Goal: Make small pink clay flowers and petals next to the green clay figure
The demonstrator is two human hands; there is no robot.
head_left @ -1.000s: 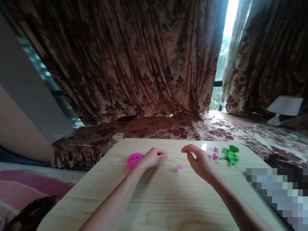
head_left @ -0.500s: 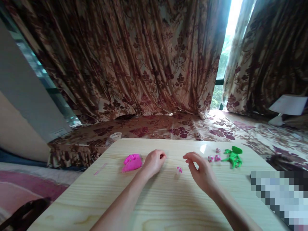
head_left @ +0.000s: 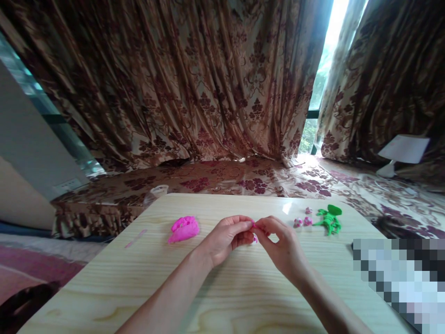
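- Above mid-table, between both hands: pink bit point(head_left: 253, 224); pinched at fingertips of left hand point(head_left: 232, 234) and right hand point(head_left: 284, 243).
- Left hand: narrow, thumb and index together at bit, other fingers curled below; right hand: narrow at tips, meeting bit from other side, rounded gap between thumb and index further back.
- Main risk: tearing or stretching bit, from pulling apart with both pinches tight; probably soft, judging by look.
- Also possible: squashing bit flat, from pinching too hard; or dropping it, from slack tips on something this small.
- Also possible: denting or rolling spotted ball point(head_left: 256, 239), from lowering left fingers; just below pinch in view, partly hidden behind them.
- Look of bit: bright pink, tiny, mostly covered by fingertips; cannot tell exact shape.
- Close in colour to pink lump point(head_left: 184, 229), left on table point(head_left: 114, 278); lump far bigger, folded, dipped on top.
- Further left: thin pale-pink strip point(head_left: 136, 238), flat on table, well apart from hands.
- Beyond right hand: three spotted balls point(head_left: 308, 221), grouped, just beside green figure point(head_left: 329, 220); apart from fingers.
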